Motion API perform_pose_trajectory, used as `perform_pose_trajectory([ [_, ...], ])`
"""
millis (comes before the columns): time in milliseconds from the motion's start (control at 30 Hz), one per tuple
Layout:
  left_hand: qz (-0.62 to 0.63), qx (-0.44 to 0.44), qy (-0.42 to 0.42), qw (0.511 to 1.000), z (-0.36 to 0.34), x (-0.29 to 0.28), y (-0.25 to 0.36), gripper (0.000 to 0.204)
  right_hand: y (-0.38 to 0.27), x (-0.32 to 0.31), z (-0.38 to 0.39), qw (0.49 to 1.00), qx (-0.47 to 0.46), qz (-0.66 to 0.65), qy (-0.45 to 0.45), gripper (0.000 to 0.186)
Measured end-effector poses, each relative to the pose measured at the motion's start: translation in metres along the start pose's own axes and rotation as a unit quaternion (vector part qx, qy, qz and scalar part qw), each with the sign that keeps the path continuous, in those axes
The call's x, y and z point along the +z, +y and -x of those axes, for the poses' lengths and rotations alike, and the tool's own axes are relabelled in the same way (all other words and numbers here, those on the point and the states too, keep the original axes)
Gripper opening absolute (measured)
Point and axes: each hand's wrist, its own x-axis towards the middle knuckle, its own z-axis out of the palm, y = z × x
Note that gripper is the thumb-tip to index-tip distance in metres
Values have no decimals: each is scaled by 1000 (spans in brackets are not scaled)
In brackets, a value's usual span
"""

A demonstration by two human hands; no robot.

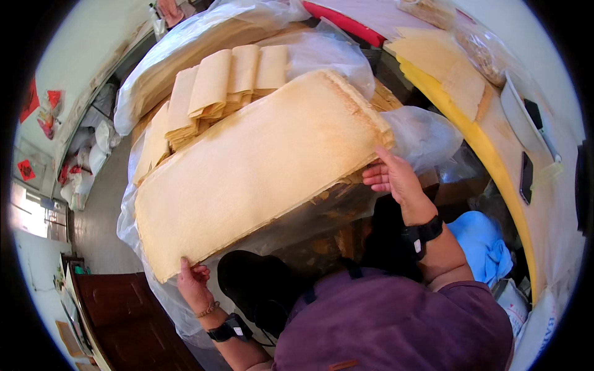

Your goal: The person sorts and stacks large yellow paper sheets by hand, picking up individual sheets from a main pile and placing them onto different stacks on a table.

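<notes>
A stack of large, thin, pale-yellow sheets (253,154) lies slantwise in front of me, its edges slightly ragged and browner at the far right end. My left hand (195,285) pinches the near left corner of the top sheet, thumb above and fingers curled at the edge. At the near right corner, my right hand (396,179) has its thumb on the sheet's edge and its fingers bent below. How many layers either hand holds is hidden. Folded bundles of the same sheets (210,83) rest just behind the stack, side by side.
Clear plastic film (427,133) spreads under and around the stack. Another pile under plastic (185,62) stands behind. To the right, a yellow-edged table (489,167) carries loose sheets (442,62), a white basin (523,114) and a phone (526,178). Blue cloth (479,244) lies below; a dark-red cabinet (130,321) stands left.
</notes>
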Motion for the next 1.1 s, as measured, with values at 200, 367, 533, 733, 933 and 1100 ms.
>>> perform_pose_trajectory([
  [200, -279, 159, 8, 947, -12, -4, 25, 54, -1, 7, -9, 981, -139, 125, 51, 41],
  [367, -335, 93, -7, 938, -14, -9, 29, 56, -5, 11, -5, 951, -235, 182, 81, 35],
  [533, -604, 112, -3, 789, 37, 42, 52, 47, 1, -3, -6, 988, -150, 34, 8, 30],
  [733, -447, 419, -347, 710, 88, 196, 52, 12, 0, 2, 3, 982, -177, 45, 36, 30],
  [933, -322, 530, -420, 663, 87, 309, -13, 29, 4, -1, -9, 990, -114, -47, -65, 28],
  [1100, -361, 537, -386, 657, 90, 321, -27, 31, 8, -4, -14, 987, -132, -42, -79, 26],
])
